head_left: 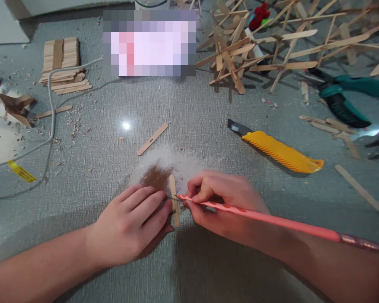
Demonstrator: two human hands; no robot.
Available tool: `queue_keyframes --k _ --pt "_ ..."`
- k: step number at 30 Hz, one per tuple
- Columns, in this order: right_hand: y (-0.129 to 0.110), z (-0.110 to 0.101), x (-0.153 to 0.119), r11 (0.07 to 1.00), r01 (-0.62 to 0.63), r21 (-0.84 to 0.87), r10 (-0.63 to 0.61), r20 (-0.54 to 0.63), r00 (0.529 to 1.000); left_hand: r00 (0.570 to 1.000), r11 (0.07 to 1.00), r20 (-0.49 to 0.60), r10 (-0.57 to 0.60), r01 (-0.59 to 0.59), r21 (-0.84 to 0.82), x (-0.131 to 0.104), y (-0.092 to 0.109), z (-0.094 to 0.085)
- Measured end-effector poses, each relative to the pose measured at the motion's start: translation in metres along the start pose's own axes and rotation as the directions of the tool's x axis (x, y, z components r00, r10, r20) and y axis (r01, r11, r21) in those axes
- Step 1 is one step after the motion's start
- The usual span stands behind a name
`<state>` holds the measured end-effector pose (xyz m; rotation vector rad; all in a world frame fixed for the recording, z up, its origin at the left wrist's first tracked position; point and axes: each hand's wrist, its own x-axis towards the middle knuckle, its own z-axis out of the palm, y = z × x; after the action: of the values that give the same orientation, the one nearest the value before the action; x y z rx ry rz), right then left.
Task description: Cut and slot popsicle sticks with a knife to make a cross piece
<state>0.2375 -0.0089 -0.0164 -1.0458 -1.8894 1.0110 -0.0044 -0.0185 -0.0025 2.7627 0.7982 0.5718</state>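
A wooden craft stick (pixel 172 185) lies nearly upright in view between my two hands, with small dark marks on its lower part. My left hand (pixel 129 223) is closed, its fingertips pressed together at the stick's left edge; its thumb is mostly hidden. A thin dark strip crosses the stick by those fingertips, too small to name. My right hand (pixel 224 198) pinches a pink pencil (pixel 271 219) near its point, and the tip touches or hovers just over the stick. Behind the hands, whitish dust (pixel 177 160) surrounds a brown patch (pixel 158 176).
A slotted craft stick (pixel 152 139) lies ahead. A yellow utility knife (pixel 274 151) and green-handled pliers (pixel 337 97) lie right, below a stick structure (pixel 271 42). Stacked sticks (pixel 61 54) and a grey cable (pixel 52 109) are left. A blurred screen (pixel 151 46) stands at the back.
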Motion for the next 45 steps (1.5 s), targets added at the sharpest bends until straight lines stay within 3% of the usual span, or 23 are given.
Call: queue_keyframes --k 6,11,13,17,20,29,45 --pt "0.002 -0.003 0.001 0.949 -0.225 0.219 0.235 -0.02 0.972 1.0 1.0 0.014 0.012 -0.012 0.003 0.0 0.0 -0.001" --pt "0.003 -0.002 -0.001 0.986 -0.097 0.135 0.099 -0.008 0.995 1.0 1.0 0.009 0.011 -0.011 0.008 0.0 0.001 0.0" --pt "0.003 -0.001 -0.004 0.974 -0.083 0.212 0.08 0.021 0.997 1.0 1.0 0.007 0.003 -0.003 0.009 0.001 0.001 0.0" --pt "0.008 0.0 -0.012 0.879 -0.137 0.457 0.104 0.098 0.99 1.0 1.0 -0.002 -0.006 0.006 0.024 0.003 0.003 0.0" --pt "0.01 -0.001 -0.014 0.831 -0.197 0.521 0.131 0.161 0.978 1.0 0.999 -0.003 -0.006 0.006 0.041 0.003 0.003 0.0" --pt "0.005 -0.002 -0.013 0.79 -0.243 0.563 0.209 0.125 0.97 1.0 0.999 0.018 0.004 -0.005 0.051 0.001 0.003 -0.001" --pt "0.003 -0.002 -0.012 0.782 -0.255 0.568 0.232 0.114 0.966 0.999 0.999 0.017 0.033 -0.033 0.022 -0.002 0.002 0.0"
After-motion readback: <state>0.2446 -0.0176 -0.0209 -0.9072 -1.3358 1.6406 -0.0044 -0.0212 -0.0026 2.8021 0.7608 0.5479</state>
